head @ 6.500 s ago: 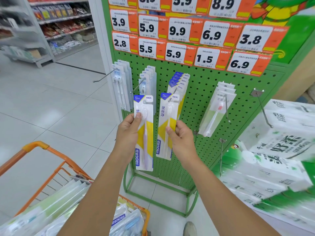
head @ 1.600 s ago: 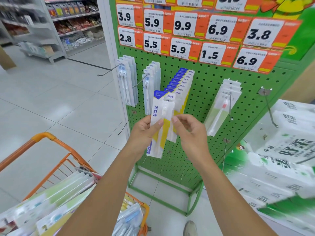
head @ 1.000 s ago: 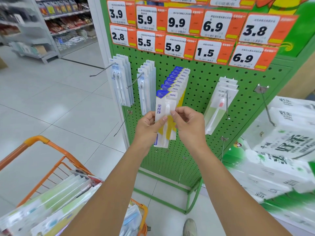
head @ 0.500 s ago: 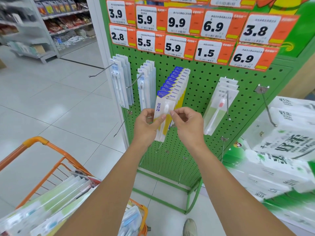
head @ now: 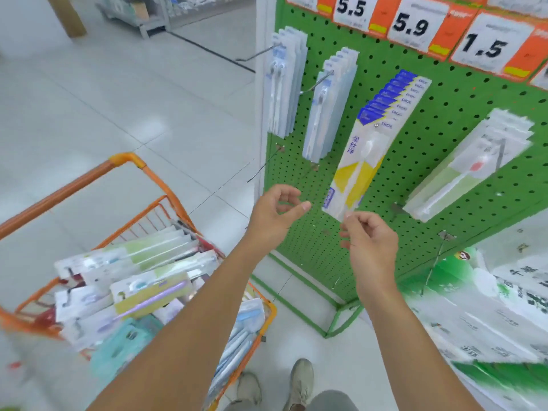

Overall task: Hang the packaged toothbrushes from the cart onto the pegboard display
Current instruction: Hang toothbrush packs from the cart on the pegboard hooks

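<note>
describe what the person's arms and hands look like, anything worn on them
Both arms are bare from the bottom edge of the picture up to the wrists; no sleeves show. The left hand and right hand are bare too: no gloves, and no watch, bracelet or ring can be seen. Short nails show on some fingers. The frame is somewhat blurred, so small marks cannot be made out.

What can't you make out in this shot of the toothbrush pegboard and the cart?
Head view only:
- Price tags: the top edge cuts off the upper rows; small print is blurred.
- Yellow-and-blue toothbrush packs: the front pack hides those behind, so no count.
- Cart: motion blur smears its package labels, and the left arm covers its right side.
- Tissue packs: blurred, cut by the right edge.
</note>
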`<move>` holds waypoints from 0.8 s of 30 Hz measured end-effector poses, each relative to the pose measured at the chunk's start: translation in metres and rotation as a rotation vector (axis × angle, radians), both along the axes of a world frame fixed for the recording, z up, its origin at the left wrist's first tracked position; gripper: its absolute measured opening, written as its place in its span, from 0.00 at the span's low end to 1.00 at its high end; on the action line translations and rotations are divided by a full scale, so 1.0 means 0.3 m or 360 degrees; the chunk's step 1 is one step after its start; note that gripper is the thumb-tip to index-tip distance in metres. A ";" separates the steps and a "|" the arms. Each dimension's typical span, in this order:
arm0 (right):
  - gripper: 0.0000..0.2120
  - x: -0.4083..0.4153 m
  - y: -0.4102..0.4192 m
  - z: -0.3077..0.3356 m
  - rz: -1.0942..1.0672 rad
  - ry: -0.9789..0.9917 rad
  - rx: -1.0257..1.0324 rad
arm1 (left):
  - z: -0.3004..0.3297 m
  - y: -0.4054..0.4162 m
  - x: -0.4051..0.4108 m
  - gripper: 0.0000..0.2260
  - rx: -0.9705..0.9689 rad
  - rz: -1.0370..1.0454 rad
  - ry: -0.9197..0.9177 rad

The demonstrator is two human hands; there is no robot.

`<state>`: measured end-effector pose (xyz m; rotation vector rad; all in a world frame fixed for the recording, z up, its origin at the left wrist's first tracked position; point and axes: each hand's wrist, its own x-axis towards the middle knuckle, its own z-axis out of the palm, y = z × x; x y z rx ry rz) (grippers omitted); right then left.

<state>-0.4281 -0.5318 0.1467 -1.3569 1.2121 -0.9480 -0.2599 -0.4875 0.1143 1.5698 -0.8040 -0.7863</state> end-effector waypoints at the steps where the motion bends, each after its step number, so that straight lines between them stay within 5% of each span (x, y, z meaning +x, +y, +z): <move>1: 0.05 0.019 0.039 -0.054 0.0220 0.0118 0.0082 | -0.062 0.069 0.020 0.08 0.0116 0.0044 0.0022; 4: 0.04 0.113 0.141 -0.249 0.1074 0.0516 0.0344 | -0.255 0.322 0.055 0.04 0.0433 0.0330 0.0078; 9: 0.13 0.266 0.323 -0.475 0.1864 0.0896 0.0030 | -0.376 0.794 0.011 0.06 0.0838 0.0848 0.0147; 15: 0.25 0.433 0.497 -0.497 0.2111 0.0984 -0.0422 | -0.370 1.091 0.024 0.03 0.0857 0.1317 0.0249; 18: 0.29 0.540 0.520 -0.481 0.2063 0.0980 -0.0614 | -0.381 1.136 0.081 0.12 0.0898 0.1394 0.0277; 21: 0.35 0.676 0.508 -0.494 0.2032 0.1183 -0.0825 | -0.379 1.151 0.175 0.19 0.0890 0.1465 0.0275; 24: 0.39 0.783 0.522 -0.545 0.2025 0.1479 -0.0922 | -0.408 1.170 0.292 0.16 0.0807 0.1471 0.0308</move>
